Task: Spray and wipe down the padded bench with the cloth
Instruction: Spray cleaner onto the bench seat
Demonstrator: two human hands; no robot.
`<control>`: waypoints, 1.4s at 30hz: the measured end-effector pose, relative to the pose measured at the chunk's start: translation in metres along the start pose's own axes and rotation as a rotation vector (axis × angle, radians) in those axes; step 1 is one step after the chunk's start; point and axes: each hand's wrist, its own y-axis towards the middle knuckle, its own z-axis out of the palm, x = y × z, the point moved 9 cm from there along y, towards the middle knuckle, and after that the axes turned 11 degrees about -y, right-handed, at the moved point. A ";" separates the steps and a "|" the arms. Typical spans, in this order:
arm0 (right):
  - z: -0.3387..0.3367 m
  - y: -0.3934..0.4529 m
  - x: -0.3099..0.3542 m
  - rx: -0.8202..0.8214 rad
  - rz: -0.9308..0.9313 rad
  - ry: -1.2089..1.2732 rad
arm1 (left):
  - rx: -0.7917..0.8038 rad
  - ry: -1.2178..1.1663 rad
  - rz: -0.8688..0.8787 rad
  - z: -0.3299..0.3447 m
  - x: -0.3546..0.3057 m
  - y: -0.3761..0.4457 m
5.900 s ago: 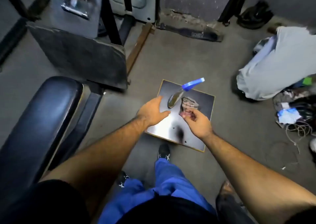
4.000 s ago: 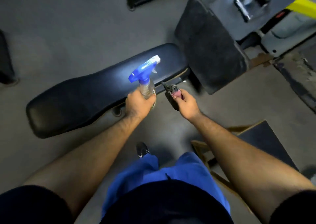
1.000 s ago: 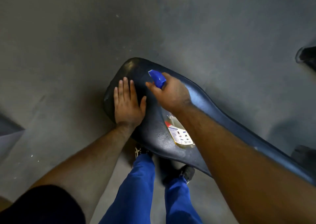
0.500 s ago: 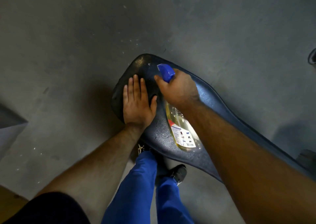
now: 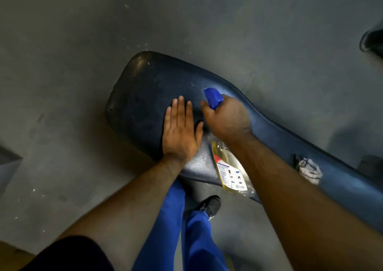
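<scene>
- Here: left hand [image 5: 181, 134] spread flat, pressed on the desk [image 5: 145, 88] near its rounded end.
- Right hand [image 5: 228, 119] curled round the spray bottle [image 5: 230, 169], nozzle aimed over the padding.
- Cloth [image 5: 308, 168] crumpled farther along the desk, by its far edge.
- Probably soft, light; best bunched in the palm.

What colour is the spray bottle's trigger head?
Bright blue; the spray bottle below it is clear with yellowish liquid. The head view shows it best, gripped in the right hand.
</scene>
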 end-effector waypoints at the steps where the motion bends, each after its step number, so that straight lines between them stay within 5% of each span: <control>1: 0.000 -0.002 -0.004 0.006 0.002 0.004 | 0.004 0.015 -0.011 0.000 0.000 0.000; 11: -0.005 -0.042 -0.093 -0.028 0.116 0.186 | 0.118 -0.129 0.208 0.041 -0.098 -0.043; 14: 0.003 -0.049 -0.123 -0.022 0.176 0.186 | 0.173 0.032 0.206 0.060 -0.100 -0.047; 34: 0.002 -0.108 -0.263 -0.103 0.379 0.285 | 0.056 -0.016 0.323 0.077 -0.159 -0.071; 42: 0.017 -0.138 -0.270 -0.069 0.320 0.289 | 0.000 -0.055 0.342 0.075 -0.159 -0.072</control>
